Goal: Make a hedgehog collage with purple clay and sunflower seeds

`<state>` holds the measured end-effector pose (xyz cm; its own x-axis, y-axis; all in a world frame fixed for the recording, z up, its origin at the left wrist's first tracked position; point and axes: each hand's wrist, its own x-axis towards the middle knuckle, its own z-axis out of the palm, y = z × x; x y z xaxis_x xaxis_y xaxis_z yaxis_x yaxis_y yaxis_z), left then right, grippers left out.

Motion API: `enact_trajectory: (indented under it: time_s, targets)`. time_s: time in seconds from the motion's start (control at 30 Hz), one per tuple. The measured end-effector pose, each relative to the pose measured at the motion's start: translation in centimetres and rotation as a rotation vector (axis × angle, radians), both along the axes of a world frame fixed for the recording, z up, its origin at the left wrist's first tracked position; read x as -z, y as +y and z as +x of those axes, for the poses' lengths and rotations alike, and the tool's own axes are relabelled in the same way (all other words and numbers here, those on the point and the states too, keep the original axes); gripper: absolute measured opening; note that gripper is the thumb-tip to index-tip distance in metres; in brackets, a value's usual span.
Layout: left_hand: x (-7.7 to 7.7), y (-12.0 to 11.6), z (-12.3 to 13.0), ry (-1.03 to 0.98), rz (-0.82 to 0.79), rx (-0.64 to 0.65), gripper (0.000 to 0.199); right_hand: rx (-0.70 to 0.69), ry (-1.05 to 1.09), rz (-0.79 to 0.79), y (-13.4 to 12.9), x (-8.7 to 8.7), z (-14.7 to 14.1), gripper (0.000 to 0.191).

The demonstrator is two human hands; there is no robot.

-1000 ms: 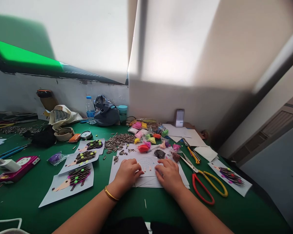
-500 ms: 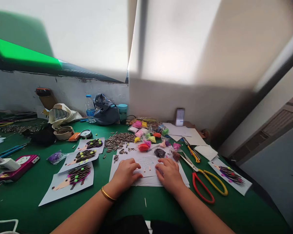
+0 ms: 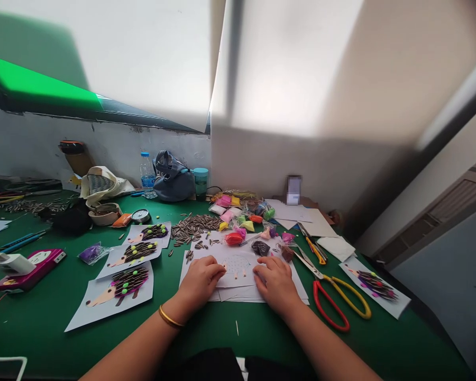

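A white sheet (image 3: 230, 293) with a pale hedgehog outline (image 3: 237, 264) and small peach feet lies in front of me. My left hand (image 3: 202, 276) rests on its left side, thumb and fingers pressed together at the drawing's left end; what they pinch, if anything, is too small to make out. On the right side of the sheet lies my right hand (image 3: 276, 280), its fingers curved and apart, holding nothing. Just beyond the drawing sit a black clay packet (image 3: 261, 247), a red clay packet (image 3: 234, 239) and a brown clay lump (image 3: 287, 254).
Large scissors (image 3: 321, 278) with red and yellow handles lie to the right. Striped seeds (image 3: 194, 227) are heaped behind the sheet. Finished hedgehog pictures (image 3: 99, 313) lie on the left and another (image 3: 394, 304) at far right. A toothpick (image 3: 237, 328) lies near the front.
My left hand's thumb and fingertips have closed together at the drawing's left end; they were apart before. My right hand stays nearly still. The view has shifted slightly.
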<state>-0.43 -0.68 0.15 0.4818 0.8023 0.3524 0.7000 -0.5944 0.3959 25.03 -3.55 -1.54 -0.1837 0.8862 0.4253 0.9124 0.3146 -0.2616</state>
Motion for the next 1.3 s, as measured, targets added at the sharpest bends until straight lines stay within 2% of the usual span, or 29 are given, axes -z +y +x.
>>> enact_trajectory:
  time_s: [0.17, 0.3, 0.5, 0.73, 0.9, 1.07, 1.3]
  targets:
    - [-0.3, 0.7, -0.9, -0.139, -0.09, -0.043, 0.019, -0.006, 0.007, -0.013, 0.0, -0.1, 0.0, 0.013]
    - [-0.2, 0.4, -0.2, -0.157, -0.115, -0.035, 0.023, -0.001, 0.007, -0.018, 0.0, -0.1, -0.1, 0.013]
    - [-0.2, -0.6, 1.3, 0.04, 0.013, 0.058, 0.037, -0.005, -0.005, -0.002, -0.1, -0.2, -0.1, 0.014]
    - [-0.4, -2.3, 0.7, 0.245, 0.246, 0.139, 0.047, -0.003, -0.001, 0.001, -0.2, -0.3, -0.1, 0.014]
    - [0.3, -3.0, 0.4, 0.27, 0.336, 0.185, 0.042, -0.004, 0.004, -0.008, -0.1, -0.2, 0.0, 0.014]
    - [0.4, -2.9, 0.3, 0.271, 0.297, 0.151, 0.046, -0.005, -0.007, -0.015, -0.2, -0.4, -0.1, 0.014]
    - [-0.5, -2.9, 0.4, 0.264, 0.196, 0.199, 0.044, 0.017, -0.037, -0.015, 0.4, -0.2, 0.2, 0.023]
